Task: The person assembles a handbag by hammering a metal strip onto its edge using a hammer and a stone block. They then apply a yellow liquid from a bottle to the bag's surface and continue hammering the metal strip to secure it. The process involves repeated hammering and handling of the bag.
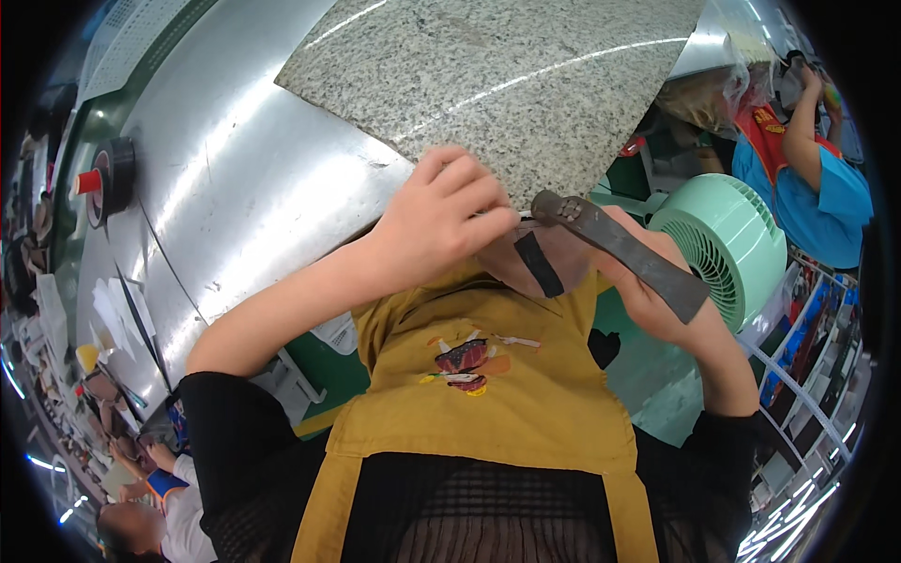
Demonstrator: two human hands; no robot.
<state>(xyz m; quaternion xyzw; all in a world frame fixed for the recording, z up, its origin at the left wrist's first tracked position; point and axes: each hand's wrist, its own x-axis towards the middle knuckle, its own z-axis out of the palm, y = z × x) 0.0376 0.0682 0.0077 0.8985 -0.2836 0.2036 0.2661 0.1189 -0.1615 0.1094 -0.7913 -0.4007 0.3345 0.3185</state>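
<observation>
A cobbler's hammer (624, 246) with a dark, long flared head lies across my right hand (648, 281), which is closed beneath the head; the handle is hidden. Its rounded end points at the near tip of a speckled stone slab (488, 103). My left hand (446, 211) is at that same corner, fingers curled, and whatever they pinch is hidden. Just below the fingertips, against my mustard apron (488, 403), is a pinkish rounded piece (502, 266) bearing a short black strip (538, 266). I cannot tell whether the left fingers grip this piece.
The slab rests on a shiny metal tabletop (272, 178). A black roll with a red core (113, 181) stands at the left. A mint-green fan (727, 239) sits close beside my right wrist. A person in blue (807, 188) works beyond it; another person (155, 511) is at lower left.
</observation>
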